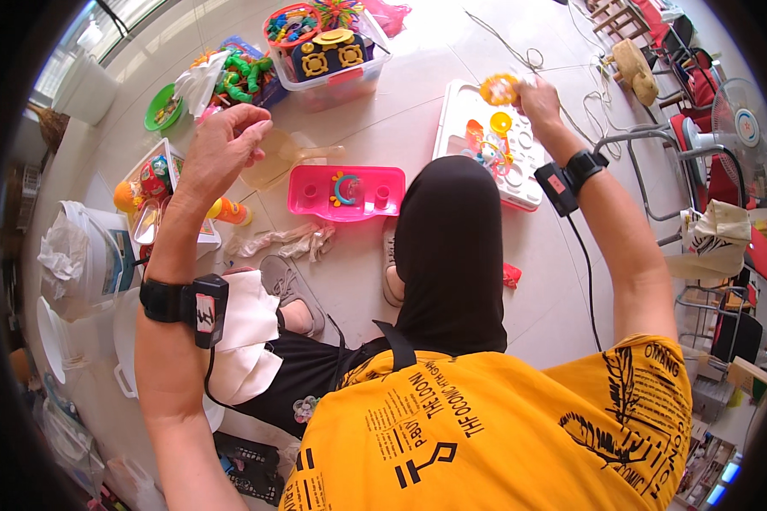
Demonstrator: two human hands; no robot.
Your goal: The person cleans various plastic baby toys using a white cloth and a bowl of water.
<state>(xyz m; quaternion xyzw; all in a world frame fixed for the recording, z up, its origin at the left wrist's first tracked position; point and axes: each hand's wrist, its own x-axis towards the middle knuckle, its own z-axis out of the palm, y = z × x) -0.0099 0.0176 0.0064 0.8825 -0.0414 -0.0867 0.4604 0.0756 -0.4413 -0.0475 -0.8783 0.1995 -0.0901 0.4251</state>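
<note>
My right hand [538,102] holds a yellow-orange ring-shaped toy [500,89] with a pale middle over the far part of a white plastic tray [447,137]. On this tray lie an orange toy spoon [474,133], a round yellow toy piece [500,122] and a clear and coloured rattle-like toy [489,153]. My left hand [220,150] is raised at the left, fingers bent; whether something small is between them cannot be told. A pink plastic tray [345,211] stands before my knees, with a light-blue arc-shaped toy with yellow ends [344,190] in it.
Beyond are a clear bin of toys [332,83], a heap of green figures [240,76] and a green bowl [163,107]. Left stand a white bucket [102,243] and a box of toys [208,239]. Crumpled cloth [287,243] lies near my shoe. Cables, chairs and a fan [746,128] are right.
</note>
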